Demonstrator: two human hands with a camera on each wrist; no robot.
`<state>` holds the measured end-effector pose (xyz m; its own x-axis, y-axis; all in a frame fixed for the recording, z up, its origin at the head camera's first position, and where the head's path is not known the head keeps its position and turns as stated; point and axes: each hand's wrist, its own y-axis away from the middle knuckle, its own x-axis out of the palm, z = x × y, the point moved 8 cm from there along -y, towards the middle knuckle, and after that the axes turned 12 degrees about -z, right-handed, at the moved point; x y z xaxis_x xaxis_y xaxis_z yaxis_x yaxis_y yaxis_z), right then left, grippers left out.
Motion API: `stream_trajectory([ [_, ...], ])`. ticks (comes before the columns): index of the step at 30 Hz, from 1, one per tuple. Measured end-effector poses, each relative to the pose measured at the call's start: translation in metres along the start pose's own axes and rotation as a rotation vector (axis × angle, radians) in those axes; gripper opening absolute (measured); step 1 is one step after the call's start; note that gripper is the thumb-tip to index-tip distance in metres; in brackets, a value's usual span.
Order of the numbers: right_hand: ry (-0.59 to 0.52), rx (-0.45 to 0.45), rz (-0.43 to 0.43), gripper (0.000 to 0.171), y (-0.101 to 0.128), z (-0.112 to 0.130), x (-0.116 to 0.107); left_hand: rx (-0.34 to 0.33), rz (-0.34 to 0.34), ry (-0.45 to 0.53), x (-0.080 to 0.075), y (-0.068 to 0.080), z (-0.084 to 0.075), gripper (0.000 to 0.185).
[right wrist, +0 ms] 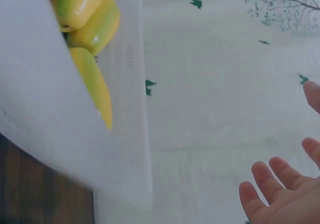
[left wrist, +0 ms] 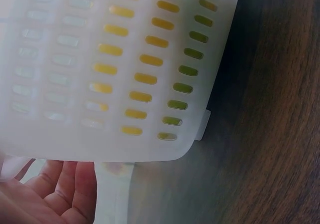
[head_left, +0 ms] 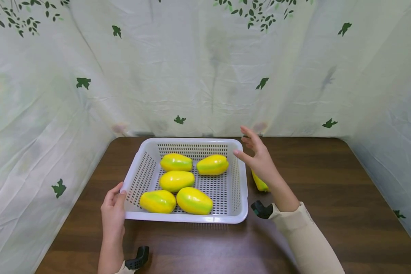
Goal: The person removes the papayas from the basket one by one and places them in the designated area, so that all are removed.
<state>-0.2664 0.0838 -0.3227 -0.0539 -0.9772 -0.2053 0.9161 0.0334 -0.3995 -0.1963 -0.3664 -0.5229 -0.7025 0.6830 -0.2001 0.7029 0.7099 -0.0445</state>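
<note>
Holding the white basket at lower left of the frame, the left hand grips its corner; the right hand hovers open beside 5 papayas.

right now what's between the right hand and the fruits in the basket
In the head view, only the basket's right wall separates the right hand from the fruits.

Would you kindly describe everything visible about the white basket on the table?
The white basket is a shallow rectangular tray, apparently plastic, with slotted walls and floor, rounded corners and a rolled rim. It sits flat on the dark wooden table, holding five yellow-green fruits. The left hand grips its near-left corner; the right hand hovers open beside its right wall.
</note>
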Motion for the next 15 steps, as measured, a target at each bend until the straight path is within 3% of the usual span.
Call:
stream_trajectory([
  [6,-0.014,0.012,0.071,0.069,-0.008,-0.014,0.032,-0.016,-0.013,0.001,-0.001,0.000,0.001,0.042],
  [15,-0.038,0.154,0.184,0.068,-0.017,-0.033,0.072,-0.015,-0.007,0.007,0.001,0.002,0.001,0.044],
])
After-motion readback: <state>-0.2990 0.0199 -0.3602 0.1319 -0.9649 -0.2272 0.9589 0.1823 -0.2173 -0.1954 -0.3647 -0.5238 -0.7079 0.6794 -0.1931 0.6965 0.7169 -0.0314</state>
